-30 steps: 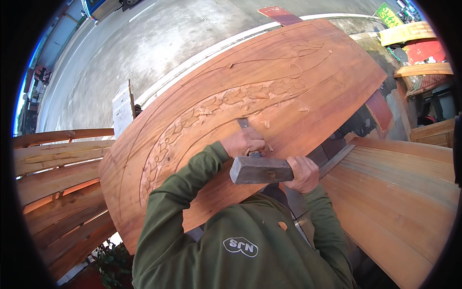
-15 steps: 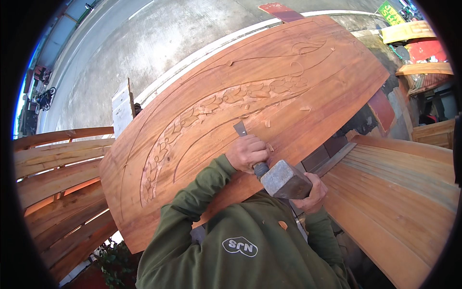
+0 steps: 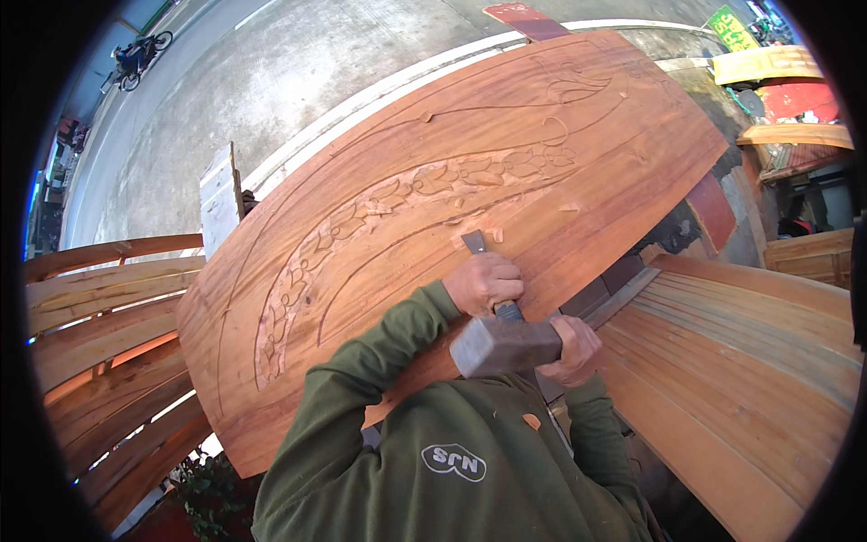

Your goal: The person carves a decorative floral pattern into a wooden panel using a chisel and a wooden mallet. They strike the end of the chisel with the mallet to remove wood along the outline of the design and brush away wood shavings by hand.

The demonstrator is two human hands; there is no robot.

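My left hand (image 3: 485, 283) is wrapped round the handle of a chisel (image 3: 474, 242), whose flat, wide blade points away from me and meets the carved wooden panel (image 3: 379, 280). Closed on the handle of a blocky mallet (image 3: 506, 348) is my right hand (image 3: 571, 352). The mallet's head is close to the butt of the chisel; whether they touch I cannot tell. A curved band of leaf carving (image 3: 361, 215) runs along the panel, with outlined lines beside it. Several loose wood chips (image 3: 495, 236) lie around the blade.
Slatted wooden boards (image 3: 108, 307) stand at the left. To the right, a long grooved wooden piece (image 3: 731, 361) lies close to my right arm. A road with a motorcycle (image 3: 140, 59) stretches beyond the panel. More wooden pieces (image 3: 795, 135) are at the far right.
The chisel and my left hand have shifted a little to the right. The mallet's head has turned and moved left, in front of the chisel's butt. A motorcycle has come into view at upper left.
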